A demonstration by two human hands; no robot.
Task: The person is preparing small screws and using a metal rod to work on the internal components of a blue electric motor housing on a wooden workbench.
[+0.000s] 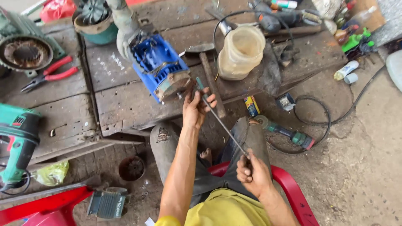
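- We find a long thin metal rod [222,121] running diagonally through the middle of the frame, from the blue motor [161,67] at upper centre down to the lower centre.
- The right hand [252,173], lower centre, is closed in a fist around the lower end of the rod, fingers fully wrapped.
- The left hand [197,108], centre frame, is partly curled, with fingers pinching the upper part of the rod just beside the motor's bare metal end; we cannot tell whether the rod tip enters the motor or only touches it.
- We judge the rod stiff and light, but narrow and smooth, possibly oily, so liable to twist or slip in a loose grip. A two-point hold, as seen, suits it: one hand at the far end to drive, one near the tip to guide.
- We judge the motor heavy and rigid; it lies tilted on the wooden surface [121,104] and would want a hold on its finned blue body, not on the end fitting.
- Nearby: a hammer [207,71] lying just to the right of the motor, a cloudy plastic jar [240,52] at upper centre right, red-handled pliers [48,75] at upper left, a green drill [19,134] at left edge, an angle grinder [289,133] on the floor at right.
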